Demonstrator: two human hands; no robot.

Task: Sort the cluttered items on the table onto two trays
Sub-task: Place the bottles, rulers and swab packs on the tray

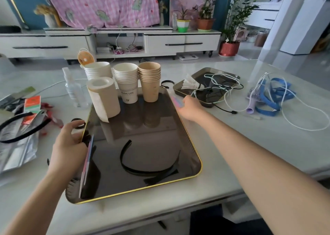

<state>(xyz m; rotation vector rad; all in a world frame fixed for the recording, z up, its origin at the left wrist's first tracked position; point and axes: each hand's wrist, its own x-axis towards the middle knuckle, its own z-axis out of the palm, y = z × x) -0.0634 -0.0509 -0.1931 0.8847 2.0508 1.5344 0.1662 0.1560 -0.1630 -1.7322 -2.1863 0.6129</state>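
Left hand [69, 145] has fingers curled over the left rim of the large tray [142, 190]. Right hand [190, 107] appears clenched on the right rim, a two-sided hold suited to shifting or steadying it. The tray sits at the table's near edge, bearing cup stacks [126, 81], paper roll [104, 97] and headband [148, 165]. Cables [223, 86] occupy the small tray [200, 73] beyond, and the spray bottle [73, 88] remains unsorted.

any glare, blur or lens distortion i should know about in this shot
Head view: the wide-angle lens bows the table edges; the glossy large tray mirrors the cup stacks and paper roll; the right hand is slightly motion-blurred; soft daylight, faint shadows.
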